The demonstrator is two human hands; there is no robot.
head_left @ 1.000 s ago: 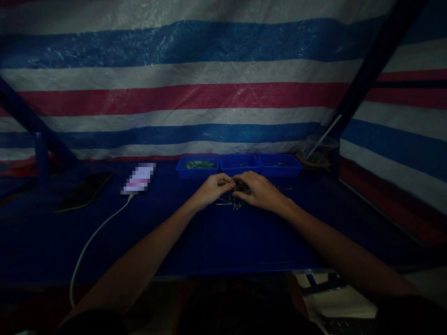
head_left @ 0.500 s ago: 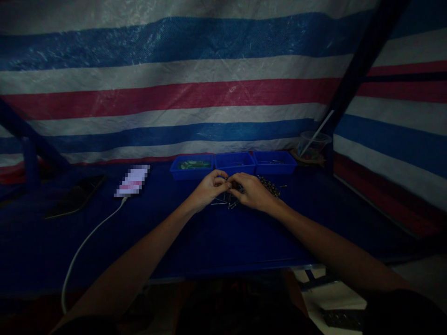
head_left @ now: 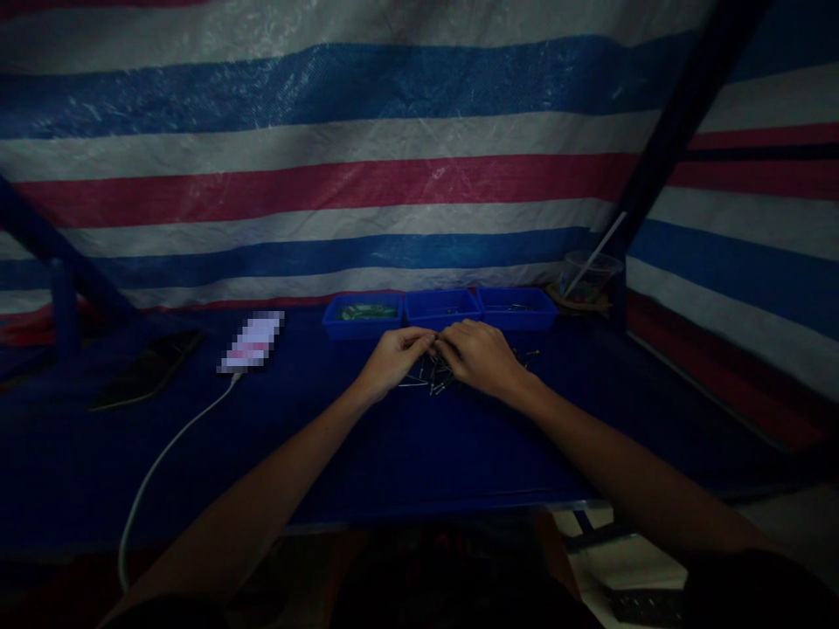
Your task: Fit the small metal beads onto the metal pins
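Over the middle of the blue table, my left hand [head_left: 397, 356] and my right hand [head_left: 483, 354] meet at the fingertips. Thumb and fingers of my left hand are pinched together, and those of my right hand are closed too. Whatever small piece lies between them is too dark and small to make out. Just under the hands is a loose pile of thin metal pins or rods [head_left: 433, 377]. More small brass-coloured metal parts [head_left: 530, 353] peek out to the right, mostly covered by my right hand.
Behind the hands, three blue trays stand in a row: a left tray [head_left: 357, 330] with green items, a middle tray [head_left: 440, 295], and a right tray [head_left: 517, 321] with thin pieces. A clear cup [head_left: 593, 269], a charging phone [head_left: 253, 342] and a dark flat device [head_left: 150, 367] lie around.
My right hand has turned and its fingers now cover more of the brass-coloured parts. My left fingers have straightened a little. The view has shifted slightly.
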